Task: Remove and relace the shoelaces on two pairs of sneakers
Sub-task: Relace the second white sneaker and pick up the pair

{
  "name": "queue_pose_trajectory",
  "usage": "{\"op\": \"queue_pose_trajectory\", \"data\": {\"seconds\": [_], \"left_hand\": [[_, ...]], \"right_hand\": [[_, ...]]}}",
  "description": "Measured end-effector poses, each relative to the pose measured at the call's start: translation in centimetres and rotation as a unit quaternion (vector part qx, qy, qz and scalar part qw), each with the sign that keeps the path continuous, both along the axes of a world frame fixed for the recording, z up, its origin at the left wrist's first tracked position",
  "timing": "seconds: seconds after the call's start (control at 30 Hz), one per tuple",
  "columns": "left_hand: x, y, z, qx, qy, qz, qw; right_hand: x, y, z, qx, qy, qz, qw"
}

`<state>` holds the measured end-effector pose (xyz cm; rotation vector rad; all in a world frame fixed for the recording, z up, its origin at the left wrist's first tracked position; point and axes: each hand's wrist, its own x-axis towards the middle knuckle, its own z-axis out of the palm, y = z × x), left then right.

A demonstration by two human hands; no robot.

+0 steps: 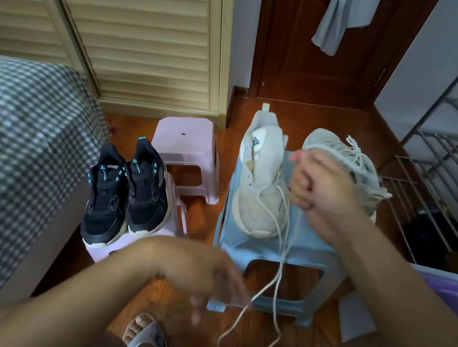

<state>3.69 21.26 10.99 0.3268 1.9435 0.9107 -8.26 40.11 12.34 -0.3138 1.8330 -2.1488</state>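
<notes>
A cream mesh sneaker with its eyelets nearly bare stands toe-toward-camera on a pale blue plastic stool; its partner, a second cream sneaker still fully laced, lies just beside it on the same stool, partly hidden behind the right hand. That hand is raised over the stool with its fingers curled in; a long off-white shoelace runs from the lower eyelets of the near sneaker up toward it, and the fingers appear to pinch the lace, though blur makes the contact uncertain. The lace also hangs down past the stool's front edge and loops near the floor; the left hand, heavily smeared, has its fingers pointing downward by the strand, and whether it grips the strand cannot be told. A pair of black sneakers with turquoise accents sits side by side on a pink plastic stool; a second pink stool stands behind it on the wooden floor; a checked bedcover fills the left side.
</notes>
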Motion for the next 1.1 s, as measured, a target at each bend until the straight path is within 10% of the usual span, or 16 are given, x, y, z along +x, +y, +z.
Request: {"op": "queue_pose_trajectory", "data": {"seconds": [0.17,0.47,0.7,0.8,0.87,1.1], "left_hand": [[-1.5,-0.6,0.0,0.260,0.056,0.447,0.854],[-4.0,-1.4,-0.2,0.333,-0.002,0.628,0.704],[-5.6,-2.7,-0.7,0.287,0.020,0.615,0.735],[-6.3,-2.0,-1.8,0.113,0.137,0.553,0.814],[-6.6,-1.1,-2.1,-0.002,0.209,0.476,0.854],[-8.4,0.6,-2.3,-0.018,0.259,0.449,0.855]], "right_hand": [[4.7,-3.9,-3.3,0.209,0.102,0.150,0.961],[6.4,-5.1,-5.3,0.347,0.182,0.214,0.895],[5.8,-3.9,-4.3,0.395,0.188,0.280,0.855],[2.8,-3.3,-3.7,0.382,0.284,0.096,0.874],[-0.5,-2.8,-3.4,0.418,0.376,-0.062,0.825],[-4.2,-3.5,-5.3,0.491,0.403,-0.035,0.772]]}}
